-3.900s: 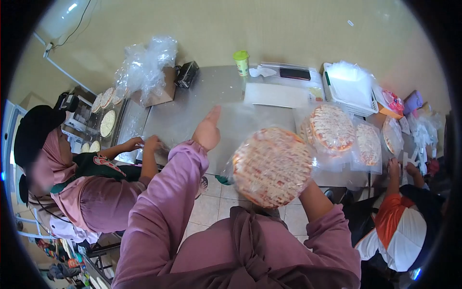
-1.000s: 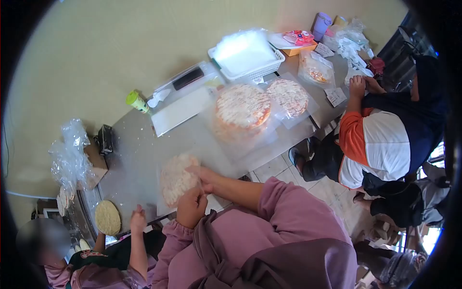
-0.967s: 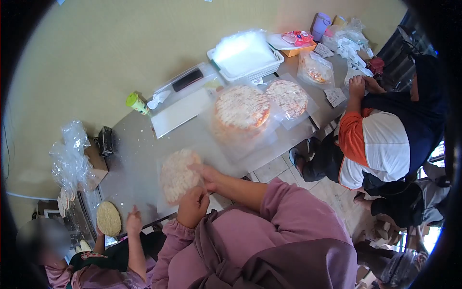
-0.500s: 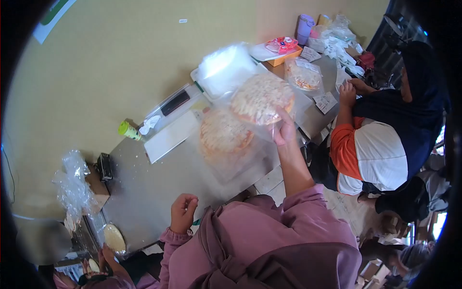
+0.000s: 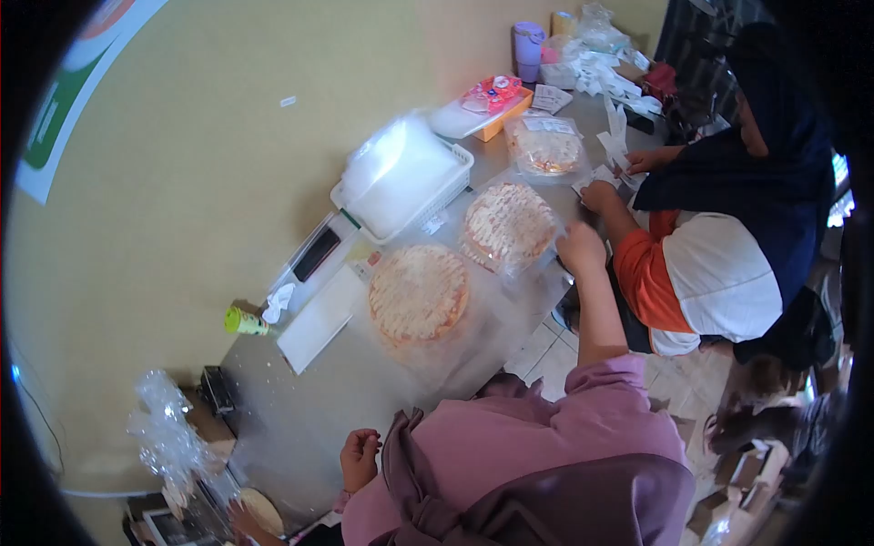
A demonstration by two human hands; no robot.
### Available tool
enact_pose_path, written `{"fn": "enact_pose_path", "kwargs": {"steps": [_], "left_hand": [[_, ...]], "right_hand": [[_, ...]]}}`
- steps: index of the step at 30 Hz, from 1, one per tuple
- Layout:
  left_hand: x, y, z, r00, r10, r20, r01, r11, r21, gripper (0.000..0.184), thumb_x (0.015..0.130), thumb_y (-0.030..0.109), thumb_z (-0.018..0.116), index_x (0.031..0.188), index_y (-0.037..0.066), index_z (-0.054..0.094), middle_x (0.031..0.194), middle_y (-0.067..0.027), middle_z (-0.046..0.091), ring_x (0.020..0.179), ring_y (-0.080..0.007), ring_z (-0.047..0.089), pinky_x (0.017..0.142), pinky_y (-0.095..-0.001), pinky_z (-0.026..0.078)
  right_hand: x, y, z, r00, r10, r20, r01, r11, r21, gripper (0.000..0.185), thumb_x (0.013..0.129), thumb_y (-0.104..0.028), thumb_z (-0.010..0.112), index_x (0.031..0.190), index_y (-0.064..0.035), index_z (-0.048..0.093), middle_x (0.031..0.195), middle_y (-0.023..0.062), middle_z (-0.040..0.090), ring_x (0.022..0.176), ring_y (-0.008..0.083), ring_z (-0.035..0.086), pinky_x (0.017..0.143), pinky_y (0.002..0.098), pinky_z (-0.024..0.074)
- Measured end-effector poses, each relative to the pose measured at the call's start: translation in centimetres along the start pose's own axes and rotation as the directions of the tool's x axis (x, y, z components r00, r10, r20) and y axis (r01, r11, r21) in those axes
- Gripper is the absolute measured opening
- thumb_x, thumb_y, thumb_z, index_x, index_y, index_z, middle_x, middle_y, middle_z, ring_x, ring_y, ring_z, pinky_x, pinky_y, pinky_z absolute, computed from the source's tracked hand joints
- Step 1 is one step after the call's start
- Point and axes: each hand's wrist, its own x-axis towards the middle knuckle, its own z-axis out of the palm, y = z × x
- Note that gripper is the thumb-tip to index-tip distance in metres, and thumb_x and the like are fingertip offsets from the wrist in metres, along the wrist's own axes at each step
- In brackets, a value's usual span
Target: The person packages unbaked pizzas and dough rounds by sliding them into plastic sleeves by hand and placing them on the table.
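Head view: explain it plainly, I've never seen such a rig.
There is no robot: one camera, worn on a person's head, takes every picture, looking forward and down at their bare hands. On the metal table lie plastic-wrapped pizzas: a near pizza, a middle pizza and a far pizza. Toward the wall are a white basket, a phone and a green cup. The left hand holds nothing visible. The right hand is beside the middle pizza; whether it touches the wrap is unclear.
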Motion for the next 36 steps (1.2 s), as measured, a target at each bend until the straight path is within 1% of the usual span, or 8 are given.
{"fn": "enact_pose_path", "kwargs": {"steps": [3,7,11,13,16,25,30,36], "left_hand": [[0.3,-0.2,-0.3,1.0,-0.011,-0.019,0.01,0.997,-0.071,0.01,0.085,0.008,0.052,0.092,0.0,0.055,0.085,-0.0057,0.059,0.075,-0.0097,0.054,0.068,-0.0228,0.044],[0.6,-0.6,-0.3,0.997,-0.02,-0.073,0.02,1.0,-0.004,0.01,0.085,0.006,0.052,0.092,0.0,0.056,0.086,-0.0063,0.06,0.077,-0.0106,0.054,0.07,-0.0229,0.044],[-0.1,-2.2,-0.4,0.99,0.024,-0.14,-0.011,0.996,0.091,0.011,0.084,0.008,0.053,0.091,0.0,0.058,0.079,-0.0048,0.061,0.073,-0.0102,0.055,0.067,-0.0231,0.044],[-0.6,-2.4,-0.1,0.981,0.002,-0.192,0.011,0.998,0.068,0.012,0.084,0.009,0.053,0.091,0.0,0.058,0.077,-0.0045,0.061,0.071,-0.0098,0.055,0.065,-0.0229,0.044],[-1.4,-3.3,0.2,0.968,-0.028,-0.248,0.035,0.999,0.022,0.012,0.084,0.01,0.054,0.091,0.0,0.058,0.076,-0.0045,0.061,0.07,-0.0093,0.055,0.064,-0.0225,0.044],[-2.4,-4.6,0.9,0.945,-0.124,-0.303,0.091,0.988,-0.122,0.014,0.085,0.011,0.054,0.093,0.0,0.057,0.081,-0.0058,0.061,0.072,-0.0106,0.057,0.064,-0.0233,0.046],[-2.0,-4.1,0.5,0.964,-0.097,-0.247,0.077,0.993,-0.09,0.014,0.085,0.011,0.054,0.093,0.0,0.057,0.083,-0.0058,0.062,0.072,-0.0107,0.057,0.065,-0.0238,0.046],[-0.8,-1.0,0.1,0.987,0.002,-0.159,-0.016,0.996,-0.088,0.014,0.086,0.01,0.052,0.096,0.001,0.055,0.089,-0.0051,0.061,0.077,-0.011,0.057,0.068,-0.0241,0.045]], "right_hand": [[1.7,-4.8,-1.0,0.969,-0.195,-0.153,0.212,0.972,0.102,0.03,0.075,-0.022,0.054,0.1,-0.0065,0.06,0.098,0.0178,0.061,0.092,0.0338,0.058,0.079,0.041,0.0462],[2.7,-14.8,0.9,0.889,-0.456,0.033,0.449,0.884,0.13,0.033,0.076,-0.022,0.058,0.105,-0.0058,0.059,0.1,0.0201,0.059,0.094,0.0336,0.057,0.082,0.04,0.0448],[4.9,-22.3,8.7,0.741,-0.661,0.118,0.637,0.747,0.192,0.035,0.077,-0.022,0.057,0.108,-0.0055,0.057,0.111,0.0193,0.055,0.103,0.0329,0.052,0.088,0.0402,0.0414],[7.2,-24.8,14.5,0.688,-0.725,-0.005,0.723,0.686,0.08,0.037,0.078,-0.021,0.056,0.111,-0.0058,0.055,0.122,0.017,0.048,0.113,0.0319,0.045,0.095,0.0405,0.0358],[8.1,-24.9,16.7,0.783,-0.502,0.368,0.579,0.804,-0.135,0.033,0.08,-0.02,0.053,0.111,-0.0085,0.057,0.124,0.0172,0.047,0.116,0.0298,0.044,0.096,0.039,0.035],[10.0,-24.9,19.0,0.859,-0.48,0.177,0.505,0.85,-0.146,0.018,0.077,-0.013,0.053,0.089,-0.0062,0.065,0.095,0.014,0.063,0.09,0.0291,0.061,0.078,0.0384,0.0483],[9.9,-24.5,16.0,0.816,-0.561,-0.138,0.576,0.808,0.124,0.01,0.073,-0.009,0.056,0.078,-0.0014,0.061,0.078,0.0169,0.063,0.075,0.0286,0.062,0.068,0.0375,0.0487],[3.9,-24.4,8.4,0.659,-0.752,-0.017,0.654,0.561,0.508,0.014,0.065,-0.011,0.068,0.07,-0.0024,0.058,0.072,0.0145,0.061,0.069,0.0289,0.058,0.064,0.0362,0.0461]]}}
